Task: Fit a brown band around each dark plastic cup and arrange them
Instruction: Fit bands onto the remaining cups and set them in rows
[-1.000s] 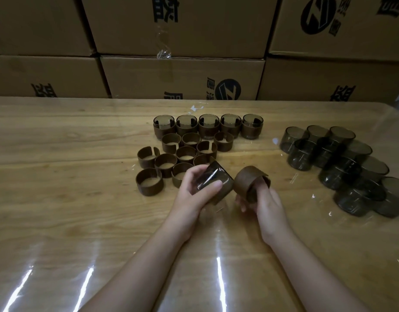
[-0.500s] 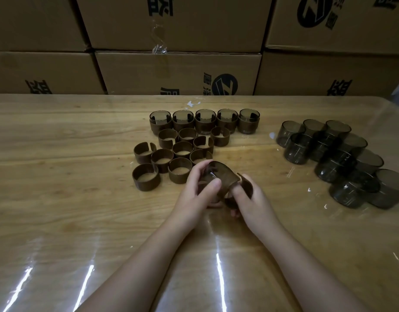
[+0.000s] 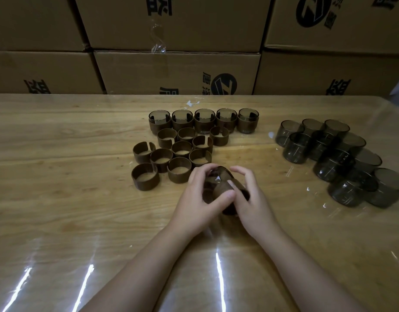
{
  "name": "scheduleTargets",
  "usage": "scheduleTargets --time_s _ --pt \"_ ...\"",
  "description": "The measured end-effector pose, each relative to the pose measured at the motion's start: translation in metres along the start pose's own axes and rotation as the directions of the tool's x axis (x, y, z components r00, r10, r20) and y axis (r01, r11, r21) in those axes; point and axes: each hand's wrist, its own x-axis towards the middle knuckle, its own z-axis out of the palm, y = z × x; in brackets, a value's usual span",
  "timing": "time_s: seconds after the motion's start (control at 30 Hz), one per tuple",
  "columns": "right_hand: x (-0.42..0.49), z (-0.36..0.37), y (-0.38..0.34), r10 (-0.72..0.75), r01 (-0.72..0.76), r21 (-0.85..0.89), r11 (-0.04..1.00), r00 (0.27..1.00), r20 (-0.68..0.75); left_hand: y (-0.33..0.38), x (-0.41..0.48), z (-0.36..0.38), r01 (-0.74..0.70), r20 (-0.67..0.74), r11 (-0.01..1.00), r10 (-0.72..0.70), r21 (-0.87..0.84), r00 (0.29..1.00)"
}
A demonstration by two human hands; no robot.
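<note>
At counter (image 3: 58, 210) centre, left hand (image 3: 200, 199) grips a dark cup (image 3: 223, 174), right hand (image 3: 250, 197) pinches its brown band (image 3: 221, 188); Z-logo cartons (image 3: 176, 73) line the far edge, unbanded cups (image 3: 335, 163) the right.

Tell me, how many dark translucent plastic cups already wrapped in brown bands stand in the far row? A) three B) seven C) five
C: five banded dark plastic cups stand side by side in one row on the far part of the wooden table.

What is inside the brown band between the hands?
A dark cup, its rim poking out on the far side. The left hand and right hand cover the band's near end, so how deep the cup sits is hidden.
</note>
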Motion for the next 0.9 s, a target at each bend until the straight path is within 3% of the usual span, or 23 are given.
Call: scheduleTargets --time_s 0.23,0.37,0.53,0.9 --pt "0.0044 -0.0012 0.0002 0.059 -0.06 0.055 0.997 0.998 0.017 -0.0024 0.0003 0.0007 -0.004 0.005 1.0 0.004 0.028 1.0" --pt "0.0015 0.0001 -0.0046 0.003 -0.012 0.102 0.995 0.996 0.089 -0.0004 0.0036 -0.0017 0.049 -0.089 0.991 -0.06 -0.124 0.994" --pt "0.0011 0.0024 -0.0058 0.001 -0.014 0.176 0.984 0.997 0.075 0.0008 0.0029 -0.0009 0.049 -0.089 0.981 -0.067 -0.187 0.994" --pt "0.001 0.0081 -0.0014 0.086 -0.083 0.142 0.986 0.996 -0.019 0.0014 0.0024 -0.0008 0.087 -0.033 0.965 -0.099 -0.246 0.995"
